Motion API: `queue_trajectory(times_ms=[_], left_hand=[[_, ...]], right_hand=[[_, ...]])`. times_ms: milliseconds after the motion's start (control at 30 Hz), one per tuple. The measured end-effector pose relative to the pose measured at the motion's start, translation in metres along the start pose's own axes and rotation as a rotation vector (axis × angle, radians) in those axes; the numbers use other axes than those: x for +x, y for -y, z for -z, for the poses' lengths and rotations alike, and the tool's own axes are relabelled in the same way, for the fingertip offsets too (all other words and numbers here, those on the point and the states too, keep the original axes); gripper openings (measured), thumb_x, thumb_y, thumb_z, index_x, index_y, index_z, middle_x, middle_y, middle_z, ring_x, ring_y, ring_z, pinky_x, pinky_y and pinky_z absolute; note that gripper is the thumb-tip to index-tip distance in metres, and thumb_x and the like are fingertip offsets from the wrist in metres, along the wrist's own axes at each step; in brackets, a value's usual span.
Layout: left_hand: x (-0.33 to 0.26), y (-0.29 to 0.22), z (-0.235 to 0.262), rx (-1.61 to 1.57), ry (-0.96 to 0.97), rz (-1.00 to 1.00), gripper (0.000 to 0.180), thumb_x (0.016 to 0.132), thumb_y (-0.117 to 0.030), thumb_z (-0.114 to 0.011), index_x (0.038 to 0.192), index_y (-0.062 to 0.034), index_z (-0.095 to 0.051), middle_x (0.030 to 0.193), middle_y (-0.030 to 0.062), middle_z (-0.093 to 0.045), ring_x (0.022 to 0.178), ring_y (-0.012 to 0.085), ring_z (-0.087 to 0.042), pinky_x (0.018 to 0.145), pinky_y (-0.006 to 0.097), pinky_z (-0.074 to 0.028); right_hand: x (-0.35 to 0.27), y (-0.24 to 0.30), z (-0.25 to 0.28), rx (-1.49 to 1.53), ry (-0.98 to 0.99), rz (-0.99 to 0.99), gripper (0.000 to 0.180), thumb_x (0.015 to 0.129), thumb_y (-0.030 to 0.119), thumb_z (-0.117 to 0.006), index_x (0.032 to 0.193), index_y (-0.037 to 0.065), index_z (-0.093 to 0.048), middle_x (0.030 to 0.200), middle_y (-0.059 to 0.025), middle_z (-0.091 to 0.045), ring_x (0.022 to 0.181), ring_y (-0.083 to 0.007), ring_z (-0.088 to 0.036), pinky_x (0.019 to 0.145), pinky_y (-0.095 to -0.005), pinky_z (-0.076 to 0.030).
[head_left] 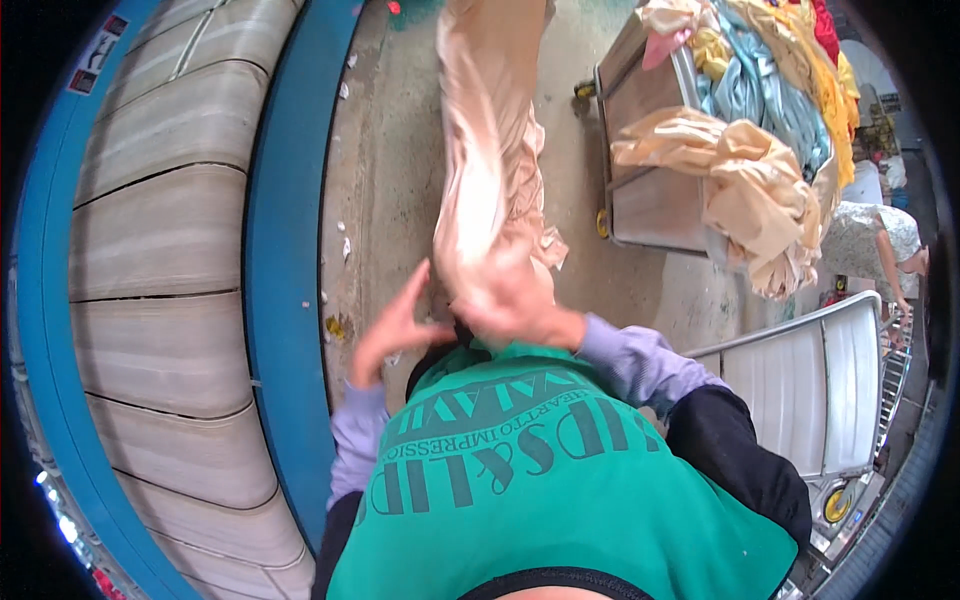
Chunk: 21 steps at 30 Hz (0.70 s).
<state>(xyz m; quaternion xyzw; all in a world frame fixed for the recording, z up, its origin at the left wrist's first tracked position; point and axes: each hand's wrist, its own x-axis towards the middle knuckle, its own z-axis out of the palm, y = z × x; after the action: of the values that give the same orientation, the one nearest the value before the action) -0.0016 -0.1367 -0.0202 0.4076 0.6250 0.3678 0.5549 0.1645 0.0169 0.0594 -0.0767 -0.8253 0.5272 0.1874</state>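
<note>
A long, shiny peach-beige cloth (490, 130) stretches from the far edge down to the front of my body, its right side bunched into folds. My right hand (515, 305) lies over the near end of this cloth. Motion smears its fingers, so I cannot make out whether they grip the fabric. Just left of the cloth, my left hand (400, 325) is held with thumb and fingers apart and nothing between them.
On my left runs a blue-framed machine (285, 250) with wide pale slats (160, 245). A wheeled metal cart (655, 200) at the far right overflows with coloured cloths (765, 90). Nearer stands another metal cart (790, 390). Beyond it, another person's arm (888, 262) shows.
</note>
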Motion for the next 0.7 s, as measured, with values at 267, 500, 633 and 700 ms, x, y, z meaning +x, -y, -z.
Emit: queue_trajectory(times_ms=[267, 500, 633, 700], left_hand=[[-0.123, 0.089, -0.087, -0.131, -0.3, 0.074, 0.087, 0.075, -0.029, -0.075, 0.14, 0.001, -0.025, 0.138, 0.0187, -0.036, 0.126, 0.0319, -0.037, 0.105, 0.041, -0.031], [-0.2, 0.11, -0.123, -0.404, -0.783, 0.175, 0.079, 0.076, -0.03, -0.071, 0.136, 0.0024, -0.03, 0.132, 0.0189, -0.04, 0.121, 0.0318, -0.041, 0.103, 0.042, -0.032], [-0.215, 0.097, -0.122, -0.573, -1.294, 0.113, 0.075, 0.077, -0.03, -0.069, 0.134, 0.0031, -0.033, 0.129, 0.0191, -0.043, 0.118, 0.0317, -0.043, 0.101, 0.042, -0.032], [-0.212, 0.083, -0.11, -0.506, -1.713, 0.021, 0.073, 0.078, -0.03, -0.069, 0.133, 0.0035, -0.035, 0.127, 0.0191, -0.044, 0.117, 0.0317, -0.044, 0.101, 0.043, -0.033]], right_hand=[[0.064, 0.124, -0.167, 0.385, 0.72, 0.422, 0.039, 0.078, 0.017, -0.054, 0.111, -0.001, -0.043, 0.079, -0.0241, -0.055, 0.073, -0.0439, -0.055, 0.064, -0.0478, -0.046], [0.064, 0.187, -0.248, 0.636, 0.924, 0.619, 0.042, 0.073, 0.017, -0.054, 0.106, -0.007, -0.042, 0.095, -0.0275, -0.051, 0.092, -0.0418, -0.052, 0.08, -0.0448, -0.043], [0.052, 0.219, -0.322, 0.601, 0.789, 0.638, 0.043, 0.072, 0.015, -0.054, 0.105, -0.008, -0.04, 0.094, -0.0286, -0.051, 0.092, -0.0386, -0.054, 0.078, -0.0436, -0.044], [0.064, 0.233, -0.369, 0.721, 0.889, 0.315, 0.04, 0.07, 0.011, -0.054, 0.104, -0.007, -0.041, 0.076, -0.0211, -0.056, 0.072, -0.0332, -0.06, 0.062, -0.0398, -0.049]])
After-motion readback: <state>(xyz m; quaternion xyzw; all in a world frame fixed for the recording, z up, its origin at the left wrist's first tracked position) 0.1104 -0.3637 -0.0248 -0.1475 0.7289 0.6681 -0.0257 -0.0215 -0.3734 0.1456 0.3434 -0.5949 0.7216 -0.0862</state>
